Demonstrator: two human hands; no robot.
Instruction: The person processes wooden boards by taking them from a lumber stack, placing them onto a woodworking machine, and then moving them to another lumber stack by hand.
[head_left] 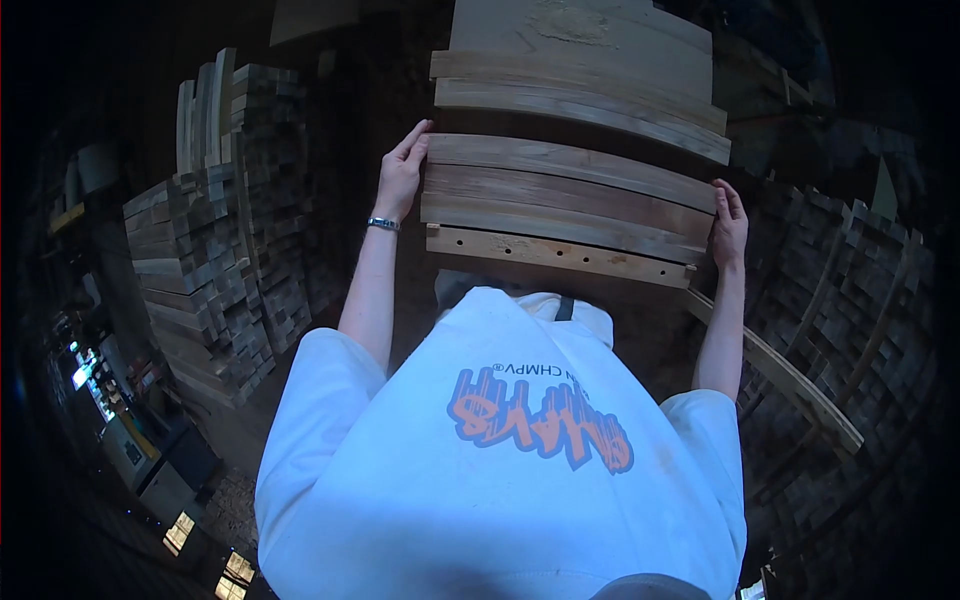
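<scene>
Several wooden boards lie side by side in front of me. My left hand (402, 175), with a banded watch (383, 223) on its wrist, is closed on the left end of the farthest wooden board (560, 163) in the near group. At that board's other end, my right hand (730, 225) has its fingers curled over the edge. A second board (560, 196) and a third board (555, 222) lie nearer my body, close against each other. Closest to me runs a pale wooden strip (535, 247) with dark round holes. The undersides of the boards are hidden.
Beyond a dark gap are more boards (575, 103) and a pale panel (610, 40) with sawdust on it. Tall stacks of cut timber (200, 270) stand at left, with further stacks (850, 290) at right. A long wooden rail (790, 375) slants down beside my right arm.
</scene>
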